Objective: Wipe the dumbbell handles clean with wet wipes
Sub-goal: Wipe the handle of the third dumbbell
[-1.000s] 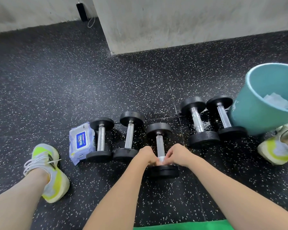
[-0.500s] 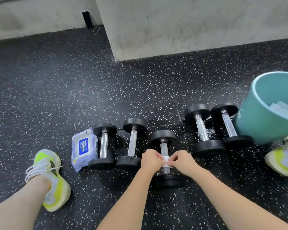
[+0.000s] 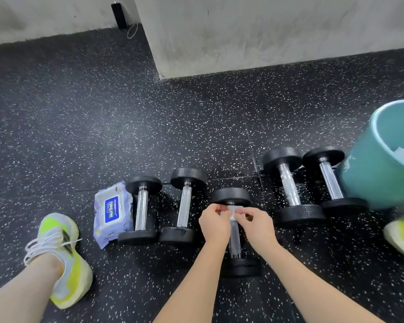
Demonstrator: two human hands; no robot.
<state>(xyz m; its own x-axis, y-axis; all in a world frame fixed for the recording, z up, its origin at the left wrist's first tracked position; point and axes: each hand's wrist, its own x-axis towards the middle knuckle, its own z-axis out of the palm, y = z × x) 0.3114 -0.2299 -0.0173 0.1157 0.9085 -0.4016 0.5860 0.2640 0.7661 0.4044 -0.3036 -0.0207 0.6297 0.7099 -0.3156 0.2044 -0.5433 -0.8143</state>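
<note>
Left hand (image 3: 214, 223) and right hand (image 3: 254, 223) pinched together on a wet wipe (image 3: 231, 209), wrapped around the middle dumbbell (image 3: 234, 231) handle's upper end, lower centre of frame

**One label, barely legible**

The wet wipes pack (image 3: 112, 212), lower left of the frame beside the leftmost dumbbell, carries a blue panel with white brand lettering, seen upside down; it reads roughly "HuiBaiJi", though this is uncertain. Smaller print there is too blurred to read.
</note>
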